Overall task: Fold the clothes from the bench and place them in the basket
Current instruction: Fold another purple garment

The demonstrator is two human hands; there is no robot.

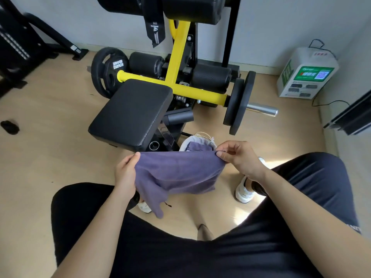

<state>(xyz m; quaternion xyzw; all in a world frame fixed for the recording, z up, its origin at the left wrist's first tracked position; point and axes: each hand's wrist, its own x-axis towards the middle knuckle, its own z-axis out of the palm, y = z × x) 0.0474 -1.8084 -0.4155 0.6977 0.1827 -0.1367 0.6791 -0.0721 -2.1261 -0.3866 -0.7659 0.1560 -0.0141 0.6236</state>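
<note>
Both our hands hold a purple garment [176, 173] taut by its top edge, left hand [125, 175] and right hand [236, 157] with fingers pinched on the corners. Beyond it, the basket [208, 140] already holds purple cloth. Our table [132, 113] looks bare; this fold seems among the last.

Purple garment [176, 173] held taut midair; basket [185, 144] beyond contains folded purple cloth [197, 146].
</note>
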